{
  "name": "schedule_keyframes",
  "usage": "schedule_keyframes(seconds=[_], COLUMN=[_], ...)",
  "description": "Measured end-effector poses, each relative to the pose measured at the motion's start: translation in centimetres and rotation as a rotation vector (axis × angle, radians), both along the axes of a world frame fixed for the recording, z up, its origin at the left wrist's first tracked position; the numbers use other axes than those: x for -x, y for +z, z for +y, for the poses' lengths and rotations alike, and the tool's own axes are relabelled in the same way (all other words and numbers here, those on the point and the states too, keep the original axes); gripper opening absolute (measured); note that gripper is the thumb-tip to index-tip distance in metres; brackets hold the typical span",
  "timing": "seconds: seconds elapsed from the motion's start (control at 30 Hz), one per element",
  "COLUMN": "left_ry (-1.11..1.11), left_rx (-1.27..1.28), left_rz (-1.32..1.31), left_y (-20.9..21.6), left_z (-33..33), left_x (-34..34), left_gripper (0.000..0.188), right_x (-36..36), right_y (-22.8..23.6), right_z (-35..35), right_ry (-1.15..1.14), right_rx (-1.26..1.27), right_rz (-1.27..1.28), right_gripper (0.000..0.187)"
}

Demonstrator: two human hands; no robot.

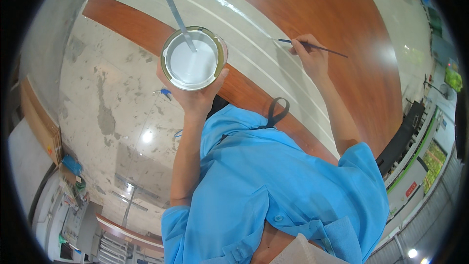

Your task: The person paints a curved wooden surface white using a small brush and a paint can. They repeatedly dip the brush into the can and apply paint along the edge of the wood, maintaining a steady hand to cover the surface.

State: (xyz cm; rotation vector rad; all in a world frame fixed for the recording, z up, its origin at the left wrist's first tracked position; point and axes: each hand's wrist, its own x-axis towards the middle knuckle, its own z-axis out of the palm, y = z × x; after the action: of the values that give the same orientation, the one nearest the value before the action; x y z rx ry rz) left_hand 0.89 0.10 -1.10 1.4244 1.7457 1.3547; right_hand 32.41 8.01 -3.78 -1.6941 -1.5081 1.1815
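Note:
My left hand (195, 97) is wrapped round an open paint can (222, 51) of white paint, held up above the brown panel's near edge. A flat metal strip (168, 1) stands tilted in the paint and leans on the rim. Between the fingers of my right hand (311, 58) is a thin dark paintbrush (326, 49). Its tip points left, at the end of a wet-looking white line (229, 6) on a pale band (254, 51) with lighter stripes. Whether the tip touches the surface, I cannot tell. Glossy wood-grain panel surface (342, 10) lies under and beyond my right hand.
A second wood-grain strip (127, 19) borders the pale band on my side. The tiled floor (105, 102) at left has grey stains and a small blue-handled tool (166, 93). Flat cardboard (41, 117) leans at far left. Machinery (413, 166) lines the right side.

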Motion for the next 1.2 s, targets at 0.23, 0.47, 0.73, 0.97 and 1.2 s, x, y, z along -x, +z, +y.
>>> schedule_keyframes(seconds=[0.23,0.47,0.73,0.97,1.2], left_ry=[-0.011,0.013,0.066,0.107,0.136], left_rx=[-0.035,-0.05,-0.075,-0.027,-0.029], left_rz=[-0.022,-0.043,-0.18,-0.243,-0.185], left_y=[-0.4,-1.0,-1.3,-1.6,-1.5], left_z=[0.0,0.1,0.2,-0.2,-0.1], left_x=[-0.1,-0.6,-1.4,-1.8,-2.0], left_gripper=[0.121,0.119,0.118,0.119,0.119], right_x=[-2.3,-3.4,-1.5,0.9,4.2], right_y=[0.9,1.4,0.7,0.2,-0.4], right_z=[-1.1,-0.4,3.9,7.4,12.4], right_ry=[0.041,0.103,0.285,0.32,0.357], right_rx=[0.001,0.011,-0.12,-0.152,-0.214], right_rz=[-0.012,-0.098,-0.19,-0.147,-0.146], right_gripper=[0.015,0.016,0.018,0.021,0.024])
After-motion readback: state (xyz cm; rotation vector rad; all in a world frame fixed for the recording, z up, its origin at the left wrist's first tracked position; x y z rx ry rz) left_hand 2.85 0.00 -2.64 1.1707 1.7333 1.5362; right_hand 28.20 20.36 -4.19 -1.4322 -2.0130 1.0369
